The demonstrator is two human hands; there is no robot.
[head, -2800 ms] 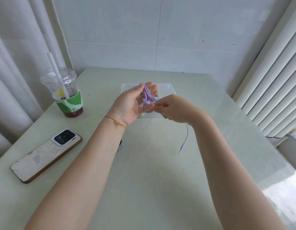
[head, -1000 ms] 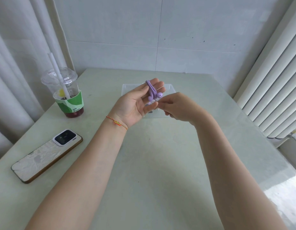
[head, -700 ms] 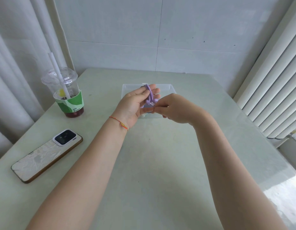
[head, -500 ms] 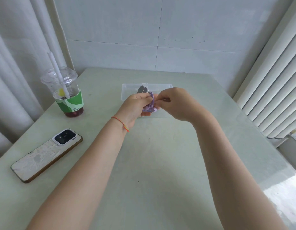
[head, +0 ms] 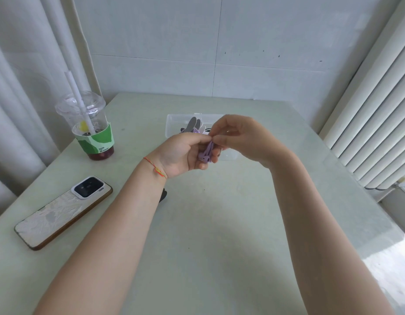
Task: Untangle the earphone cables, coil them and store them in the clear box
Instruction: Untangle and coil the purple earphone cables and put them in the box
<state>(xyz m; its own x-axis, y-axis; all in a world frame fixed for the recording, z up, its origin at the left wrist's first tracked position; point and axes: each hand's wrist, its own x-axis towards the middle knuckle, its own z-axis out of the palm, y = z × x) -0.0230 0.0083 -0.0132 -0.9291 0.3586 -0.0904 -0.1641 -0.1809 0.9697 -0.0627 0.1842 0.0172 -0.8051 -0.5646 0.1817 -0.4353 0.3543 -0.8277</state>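
Observation:
A coil of purple earphones (head: 206, 153) sits in my left hand (head: 182, 153), whose fingers curl round it, earbuds hanging at the lower end. My right hand (head: 239, 138) meets it from the right and pinches the top of the coil between thumb and fingertips. Both hands hover just in front of the clear box (head: 174, 123), which stands open at mid-table. Inside the box I see grey flat pieces and dark items; most of its right part is hidden behind my hands.
A plastic cup (head: 90, 130) with a green sleeve and a white straw stands at the left. A phone (head: 62, 210) lies face down near the left edge. A small dark object (head: 162, 194) peeks out beside my left forearm. A ribbed radiator (head: 374, 105) lines the right side.
My left hand has closed from an open palm into a grip round the coil. The loose cable end that hung below my right hand is wound in. Both hands shifted slightly nearer.

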